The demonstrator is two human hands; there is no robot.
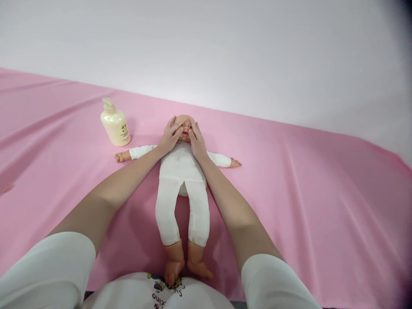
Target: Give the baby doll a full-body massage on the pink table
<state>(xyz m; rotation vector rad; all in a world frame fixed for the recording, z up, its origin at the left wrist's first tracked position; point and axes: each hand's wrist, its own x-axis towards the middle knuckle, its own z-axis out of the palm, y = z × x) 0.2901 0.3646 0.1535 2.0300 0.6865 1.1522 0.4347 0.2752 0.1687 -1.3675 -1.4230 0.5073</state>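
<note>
While the baby doll [182,171] is lying on its back on the pink sheet [322,193], arms spread sideways and feet pointing toward the person, both hands are resting flat on its face. The left hand [169,136] is covering one cheek, the right hand [197,140] the other, fingers loosely extended (pressing, not pinching or grasping anything). A cream pump bottle [115,123] is standing upright near the doll's outstretched arm, beside the left hand.

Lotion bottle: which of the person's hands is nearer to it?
Left. The left hand rests on the doll's head on the side facing the lotion bottle, not touching the bottle. The right hand is on the head's far side.
</note>
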